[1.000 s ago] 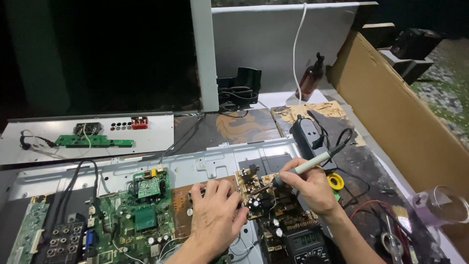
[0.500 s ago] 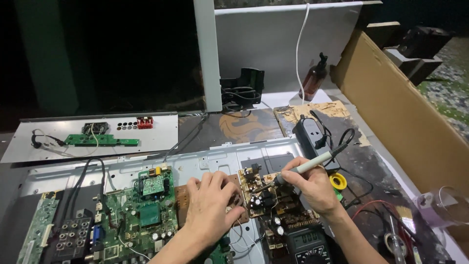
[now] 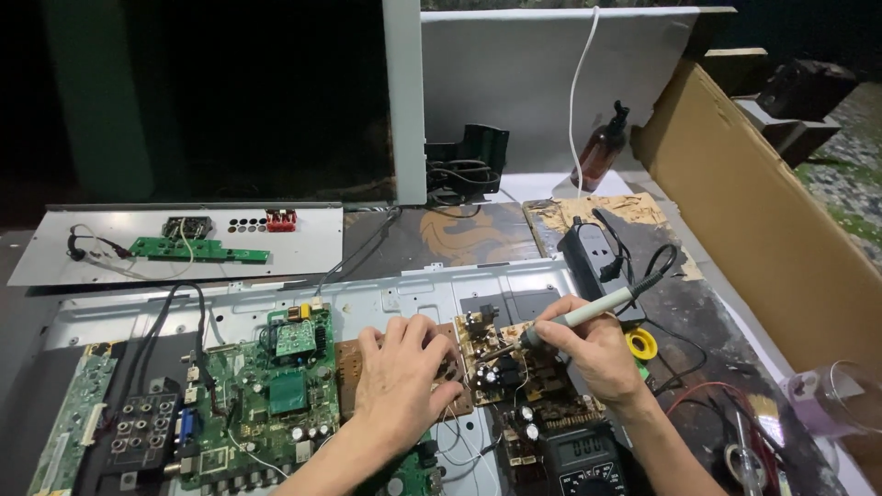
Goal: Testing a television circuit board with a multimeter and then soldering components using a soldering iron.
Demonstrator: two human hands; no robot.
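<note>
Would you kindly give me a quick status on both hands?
Left hand flat on brown circuit board. Right hand holds grey soldering iron, tip on beige power board. Nothing in the way.

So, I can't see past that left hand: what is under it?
The left hand lies flat on a brown circuit board; only the board's edges show. The parts beneath the palm are covered.

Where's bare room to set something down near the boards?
Bare metal chassis behind the green board, and the dark benchtop beyond it. Crowded: around the brown board, iron, solder reel, meter and both hands.
</note>
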